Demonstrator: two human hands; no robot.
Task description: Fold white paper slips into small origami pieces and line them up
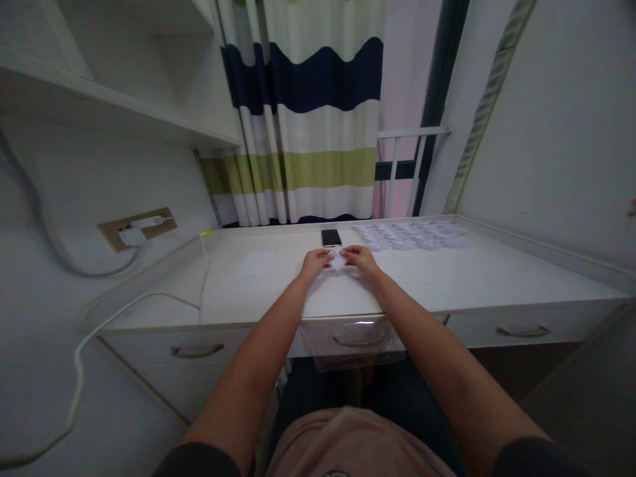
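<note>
Between my two hands is a small white piece of folded paper [338, 260], held just above the white desk. My left hand [317, 262] pinches its left side, and my right hand [362, 260] grips the right side. Both sets of fingers are closed on the paper, their tips partly hidden behind it. Right behind the hands lies a dark phone [330, 238]. A flat stack of white paper sheets [256, 264] rests to the left of my left hand. Beyond my right hand, rows of white folded paper pieces [410, 235] are spread out.
The white desk [497, 271] has a raised rim at the back and sides. A clear plastic sheet [348, 338] hangs over its front edge, before a drawer. On the left, a white cable [79, 371] runs across the desk from the wall socket [138, 229]. Shelves overhang the upper left.
</note>
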